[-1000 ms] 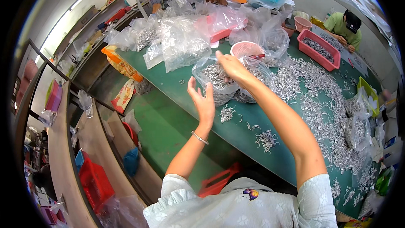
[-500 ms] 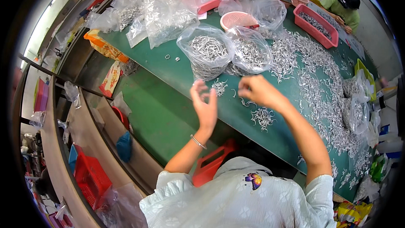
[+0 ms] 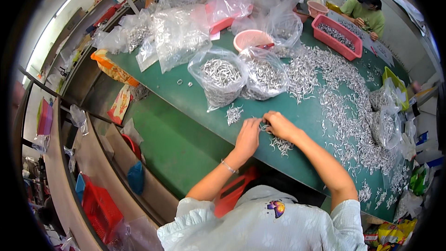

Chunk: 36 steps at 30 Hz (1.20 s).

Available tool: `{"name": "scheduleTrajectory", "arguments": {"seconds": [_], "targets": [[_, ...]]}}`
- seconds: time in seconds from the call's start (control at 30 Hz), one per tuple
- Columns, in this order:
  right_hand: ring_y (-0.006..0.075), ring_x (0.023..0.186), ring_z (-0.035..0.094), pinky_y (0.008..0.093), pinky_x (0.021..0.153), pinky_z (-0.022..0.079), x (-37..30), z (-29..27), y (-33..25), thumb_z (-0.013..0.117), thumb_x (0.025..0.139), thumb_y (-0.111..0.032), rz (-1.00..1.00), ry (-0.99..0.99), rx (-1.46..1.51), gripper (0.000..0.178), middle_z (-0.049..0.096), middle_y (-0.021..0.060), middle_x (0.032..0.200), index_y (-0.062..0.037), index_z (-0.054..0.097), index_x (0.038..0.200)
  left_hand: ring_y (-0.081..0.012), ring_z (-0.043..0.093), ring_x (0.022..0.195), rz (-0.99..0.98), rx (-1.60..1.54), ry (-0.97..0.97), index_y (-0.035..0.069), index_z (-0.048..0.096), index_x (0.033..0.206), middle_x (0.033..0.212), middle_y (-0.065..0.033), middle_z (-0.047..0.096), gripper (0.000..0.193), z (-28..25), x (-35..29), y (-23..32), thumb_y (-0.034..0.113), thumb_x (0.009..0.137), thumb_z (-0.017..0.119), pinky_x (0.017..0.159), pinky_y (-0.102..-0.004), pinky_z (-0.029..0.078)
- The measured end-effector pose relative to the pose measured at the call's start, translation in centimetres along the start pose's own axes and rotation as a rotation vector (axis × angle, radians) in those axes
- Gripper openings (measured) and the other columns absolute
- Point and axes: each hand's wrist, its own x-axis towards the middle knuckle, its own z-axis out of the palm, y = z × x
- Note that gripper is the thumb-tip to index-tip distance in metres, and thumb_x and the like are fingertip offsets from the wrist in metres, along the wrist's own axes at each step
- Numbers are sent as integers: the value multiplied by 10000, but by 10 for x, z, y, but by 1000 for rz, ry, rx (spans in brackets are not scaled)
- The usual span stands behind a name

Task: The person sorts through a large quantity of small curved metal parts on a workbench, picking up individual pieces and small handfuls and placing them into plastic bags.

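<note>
My left hand (image 3: 247, 137) and my right hand (image 3: 281, 127) are close together above the near edge of the green table, their fingertips almost meeting. Both have bent, closed fingers; what they pinch is too small to make out. Beneath and beside my right hand lies a small heap of curved silvery metal pieces (image 3: 281, 146). Another little pile of these pieces (image 3: 234, 114) sits beyond my left hand. Farther back stand two open clear plastic bags full of them, the left bag (image 3: 218, 94) and the right bag (image 3: 263, 75).
A broad spread of loose metal pieces (image 3: 346, 121) covers the table's right side. Behind it are a pink bin (image 3: 346, 49) and a co-worker in green (image 3: 367, 16). A pink basket (image 3: 248, 41) and stuffed plastic bags (image 3: 181, 32) stand at the back. A red stool (image 3: 232, 195) is below the edge.
My hands, apart and raised before, have come together lower down near the table's edge. The left hand's spread fingers have closed. The view has shifted slightly.
</note>
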Motion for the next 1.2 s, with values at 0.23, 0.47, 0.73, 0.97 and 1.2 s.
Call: {"name": "scheduleTrajectory", "arguments": {"seconds": [0.23, 0.47, 0.73, 0.97, 1.2], "targets": [[376, 785, 587, 418, 692, 480, -8, -8, 4, 707, 658, 51, -8, 75, 84, 263, 586, 207, 816, 47, 546, 866, -351, 478, 1103, 15, -2, -105, 66, 455, 1330, 1241, -151, 510, 653, -9, 4, 14, -1, 730, 705, 946, -413, 413], [338, 872, 571, 409, 773, 470, -42, -26, -7, 681, 747, 12, 155, 102, 159, 205, 571, 153, 879, 24, 566, 917, -324, 490, 1026, 84, 36, -139, 56, 611, 1144, 1097, -118, 536, 380, -7, 9, 8, 19, 771, 674, 899, -400, 421], [287, 968, 481, 396, 826, 398, -61, -2, -20, 771, 733, -229, 88, 164, -148, 284, 525, 93, 955, -69, 599, 892, -332, 498, 941, 118, -14, -54, 18, 615, 988, 1011, -132, 526, 203, 3, 12, 4, -16, 788, 633, 838, -403, 433], [294, 898, 471, 391, 786, 375, -54, 15, -22, 750, 745, -204, 32, 343, -137, 266, 499, 105, 906, -59, 572, 879, -340, 502, 911, 95, 5, -11, -3, 599, 951, 962, -146, 532, 155, -1, 10, 6, -24, 798, 615, 813, -406, 433], [280, 894, 496, 400, 751, 378, -50, 29, -34, 693, 746, -172, -4, 349, -433, 199, 531, 109, 903, -53, 603, 877, -349, 504, 876, 124, 24, 7, -9, 576, 927, 944, -155, 538, 112, 2, 8, 2, -19, 817, 594, 784, -413, 440]]}}
